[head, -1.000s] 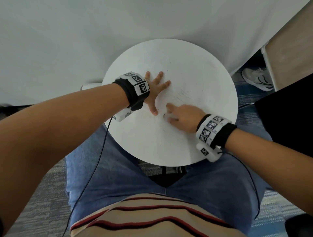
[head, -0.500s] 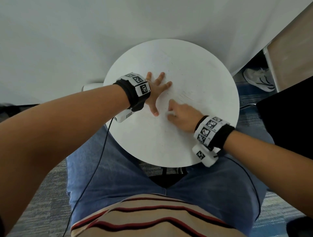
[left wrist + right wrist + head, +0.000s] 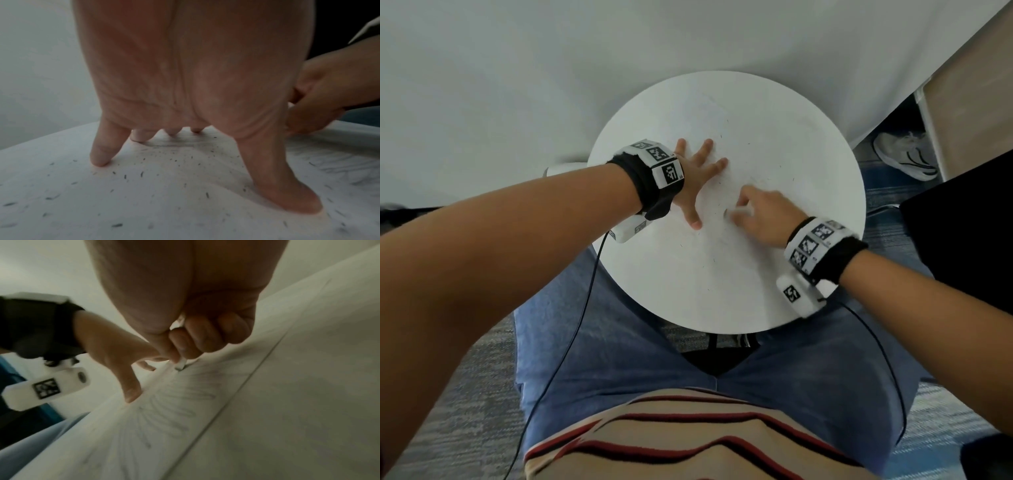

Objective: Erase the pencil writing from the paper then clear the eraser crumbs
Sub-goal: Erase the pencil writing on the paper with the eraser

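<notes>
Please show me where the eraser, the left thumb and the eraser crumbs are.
eraser (image 3: pixel 182 364): right wrist view, its tip on the paper.
left thumb (image 3: pixel 287 191): left wrist view, its pad.
eraser crumbs (image 3: pixel 141 174): left wrist view, one dark crumb.

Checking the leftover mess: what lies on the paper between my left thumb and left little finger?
Small dark eraser crumbs are scattered on the white paper sheet there, seen in the left wrist view.

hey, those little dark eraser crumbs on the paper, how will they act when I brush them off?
The eraser crumbs look tiny and thin, so they probably scatter or roll easily. Some may smear graphite if pressed. The paper likely shifts unless the left hand presses it.
</notes>
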`<act>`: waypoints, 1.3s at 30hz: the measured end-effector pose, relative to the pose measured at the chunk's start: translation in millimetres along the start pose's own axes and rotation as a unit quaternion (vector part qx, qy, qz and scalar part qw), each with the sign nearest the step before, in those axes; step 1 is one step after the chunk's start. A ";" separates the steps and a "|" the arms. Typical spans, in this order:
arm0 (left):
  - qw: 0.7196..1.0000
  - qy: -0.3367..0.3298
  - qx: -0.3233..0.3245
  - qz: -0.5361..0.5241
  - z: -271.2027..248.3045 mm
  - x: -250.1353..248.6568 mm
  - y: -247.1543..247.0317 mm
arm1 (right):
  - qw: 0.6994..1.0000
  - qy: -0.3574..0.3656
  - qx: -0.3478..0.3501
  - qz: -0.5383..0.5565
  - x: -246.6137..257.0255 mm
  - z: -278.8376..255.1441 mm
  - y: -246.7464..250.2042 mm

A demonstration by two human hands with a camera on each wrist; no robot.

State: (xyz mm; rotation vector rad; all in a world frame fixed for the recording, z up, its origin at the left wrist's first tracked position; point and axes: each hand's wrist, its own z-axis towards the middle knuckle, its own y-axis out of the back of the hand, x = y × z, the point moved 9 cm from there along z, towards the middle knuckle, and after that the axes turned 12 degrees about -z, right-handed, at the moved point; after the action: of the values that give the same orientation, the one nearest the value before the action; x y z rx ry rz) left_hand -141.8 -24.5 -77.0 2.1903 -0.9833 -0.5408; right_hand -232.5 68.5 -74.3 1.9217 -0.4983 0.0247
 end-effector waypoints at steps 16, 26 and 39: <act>1.000 -0.001 -0.003 -0.007 -3.2 -4.0 -0.7 | 0.979 0.046 -0.064 -0.189 16.5 -12.4 8.7; 0.999 0.004 0.003 -0.032 5.4 1.3 -4.9 | 0.999 0.039 0.007 0.020 2.7 -6.4 -1.7; 0.999 0.006 0.003 -0.034 7.0 3.1 -6.5 | 0.998 0.025 -0.049 0.040 -5.8 -3.8 4.2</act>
State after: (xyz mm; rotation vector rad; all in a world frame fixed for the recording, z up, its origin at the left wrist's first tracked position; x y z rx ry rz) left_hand -140.8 -26.5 -86.8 2.2363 -0.9073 -0.5577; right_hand -238.4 72.5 -70.5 1.7995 -0.5325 0.0983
